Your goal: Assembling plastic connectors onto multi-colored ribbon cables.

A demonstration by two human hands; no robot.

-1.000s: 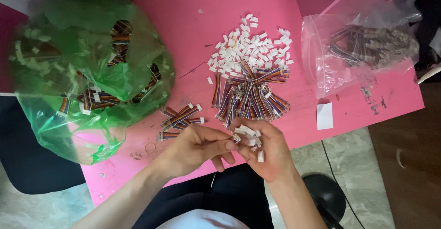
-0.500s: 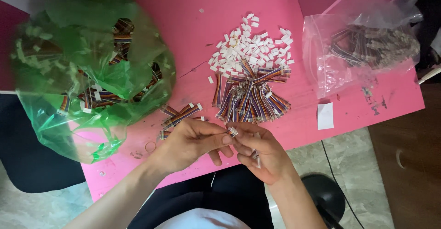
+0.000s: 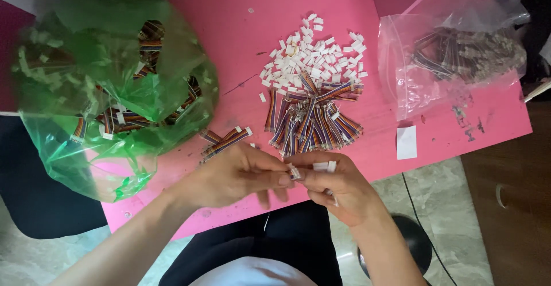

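- The flat pink tabletop [image 3: 241, 50] is seen from above; its near edge runs just under both hands, and its right edge ends short of a brown wooden floor strip.
- A crumpled green translucent plastic bag [image 3: 109, 73], holding striped ribbon cables with white ends, covers the left part of the table and hangs over the near edge.
- A clear zip-top plastic bag [image 3: 453, 62] of dark wire bundles lies at the right corner, well apart from the hands.
- A fanned heap of short rainbow ribbon cables [image 3: 313, 122] lies at the centre, touching a pile of small white plastic connector housings [image 3: 313, 47] behind it.
- The left hand [image 3: 235, 174] is closed, thumb and forefinger pressed together on a small white connector piece [image 3: 295, 172] at the table's near edge.
- The right hand [image 3: 338, 185] meets it fingertip to fingertip, pinching the same piece, with more white housings [image 3: 325, 165] cupped on its fingers.
- A loose pair of ribbon cables [image 3: 224, 142] lies just beside the left hand.
- A small white paper slip [image 3: 406, 142] lies on bare pink surface to the right.
- For the fitting in hand, the piece is judged best kept square and over the table, so a dropped part lands on it.
- Open room is judged to lie between the heap and the clear bag.
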